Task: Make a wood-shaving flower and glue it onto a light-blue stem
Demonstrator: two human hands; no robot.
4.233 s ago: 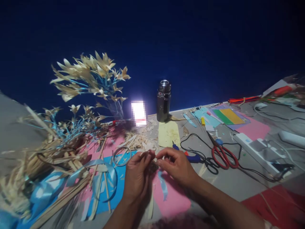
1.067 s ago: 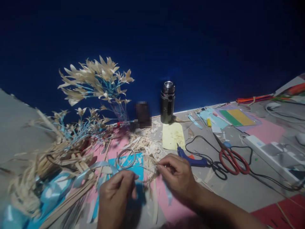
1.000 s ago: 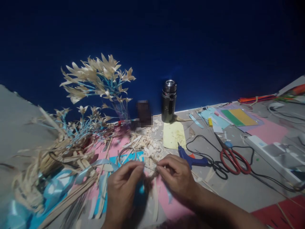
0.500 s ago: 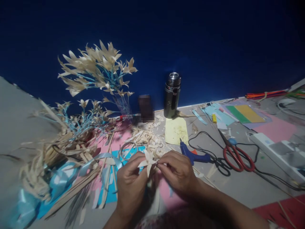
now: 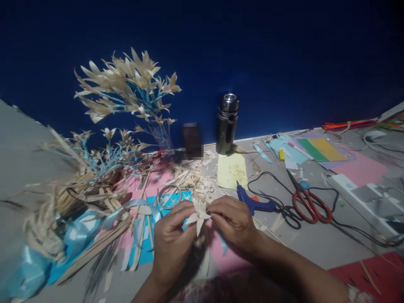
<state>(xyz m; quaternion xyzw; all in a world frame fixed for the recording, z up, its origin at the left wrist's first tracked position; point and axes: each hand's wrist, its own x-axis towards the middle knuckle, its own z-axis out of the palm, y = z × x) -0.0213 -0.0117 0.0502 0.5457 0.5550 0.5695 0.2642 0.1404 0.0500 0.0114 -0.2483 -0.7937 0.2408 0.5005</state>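
Note:
A cream husk-like flower [image 5: 199, 216] with several pointed petals faces me between my two hands. My left hand [image 5: 175, 235] is closed, its thumb and fingers pinching the flower from the left. On the other side, my right hand [image 5: 235, 223] pinches a petal or the edge of the same flower between thumb and fingertips. The flower's back and any stem are hidden. Beneath the hands lie pink paper [image 5: 225, 256] and a blue sheet [image 5: 143, 252] with pale strips. Just right of my right hand rests a blue glue gun [image 5: 255, 203].
Red-handled scissors [image 5: 311, 206], small black scissors [image 5: 291, 218] and a white power strip [image 5: 362, 206] lie to the right. A dark flask [image 5: 226, 126] stands behind yellow paper [image 5: 232, 171]. Finished-looking flowers [image 5: 126, 88] rise at left above light-blue ribbon [image 5: 83, 229] and husks. A tape roll [image 5: 169, 196] lies near my left hand.
The flower has turned so its centre faces me more, and my right fingertips have moved slightly around its right edge. The view has shifted a little.

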